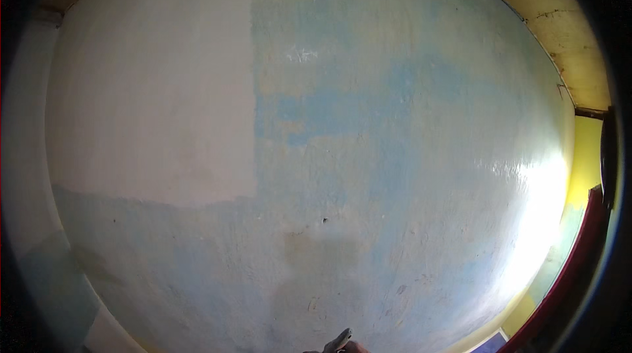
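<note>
Opens onto a broad wall, bowed by the lens and filling most of the view. Shows worn blue, green and grey patches to the right and below, with a smoother pale coat across the upper left, ending in a nearly straight upright edge and a ragged lower one. Bears a small dark hole below the middle, a hollow too dark inside to make out. Carries white marks higher up and, under the hole, a soft shadow. Shines at the right in a white glare, near a yellow strip and a dark red edge; meets a yellowish ceiling at upper right.

At the bottom edge, near the middle, includes part of a hand, just beside a grey, elongated thing, tilted with the upper end toward the right. Cannot tell whether left or right, with the fingers mostly cut off, nor whether spread, pressed together or pinching the grey thing. Cannot make out the kind of thing either, nor any contact with the wall.
</note>
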`<state>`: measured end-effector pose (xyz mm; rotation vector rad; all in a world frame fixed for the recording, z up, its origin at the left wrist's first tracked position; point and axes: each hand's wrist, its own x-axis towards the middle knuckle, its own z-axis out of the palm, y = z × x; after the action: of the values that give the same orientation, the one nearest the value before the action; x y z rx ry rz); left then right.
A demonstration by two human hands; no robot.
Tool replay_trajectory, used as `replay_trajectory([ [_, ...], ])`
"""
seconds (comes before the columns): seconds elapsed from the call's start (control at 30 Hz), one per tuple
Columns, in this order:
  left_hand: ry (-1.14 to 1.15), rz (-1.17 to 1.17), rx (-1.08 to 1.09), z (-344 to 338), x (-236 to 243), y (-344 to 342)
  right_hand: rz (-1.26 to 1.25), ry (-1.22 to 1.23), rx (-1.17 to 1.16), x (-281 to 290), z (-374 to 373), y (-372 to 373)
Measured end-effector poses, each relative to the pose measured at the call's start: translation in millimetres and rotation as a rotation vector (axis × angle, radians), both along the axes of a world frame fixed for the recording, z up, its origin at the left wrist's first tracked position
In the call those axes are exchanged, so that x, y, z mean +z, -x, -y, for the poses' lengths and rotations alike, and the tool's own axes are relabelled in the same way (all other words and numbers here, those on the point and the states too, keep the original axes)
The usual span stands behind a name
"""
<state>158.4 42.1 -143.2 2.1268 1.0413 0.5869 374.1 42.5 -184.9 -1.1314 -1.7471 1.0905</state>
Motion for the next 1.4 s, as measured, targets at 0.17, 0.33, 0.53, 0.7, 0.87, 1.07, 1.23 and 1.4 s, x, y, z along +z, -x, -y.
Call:
replay_trajectory([
  [0.17,0.077,0.252,-0.092,15.1,-9.7,3.0,-0.294,0.004,0.042,72.7,10.9,-2.8],
  [0.33,-0.281,-0.071,0.027,4.8,76.8,-8.3,-0.101,-0.353,0.289,87.4,-8.5,-18.7],
  [0.53,-0.784,-0.301,-0.038,-45.1,170.4,-9.7,0.162,-0.578,0.334,188.1,-49.3,-30.9],
  [0.7,-1.401,-0.041,0.267,-84.5,285.8,-13.3,0.49,-1.375,-0.028,325.1,-58.5,-46.9],
  [0.87,-1.549,0.042,0.732,-139.8,356.1,30.2,0.776,-1.724,-0.567,523.7,-94.4,-46.4],
  [1.07,-1.837,0.151,0.721,-170.9,354.5,38.2,0.684,-2.245,-0.456,708.6,-170.7,-69.7],
  [1.23,-1.818,0.112,0.693,-177.7,349.3,46.6,0.599,-2.062,-0.638,734.3,-190.7,-42.0],
  [1.4,-1.855,0.021,0.726,-184.3,339.8,61.8,0.693,-1.971,-0.582,729.9,-199.7,-20.5],
])
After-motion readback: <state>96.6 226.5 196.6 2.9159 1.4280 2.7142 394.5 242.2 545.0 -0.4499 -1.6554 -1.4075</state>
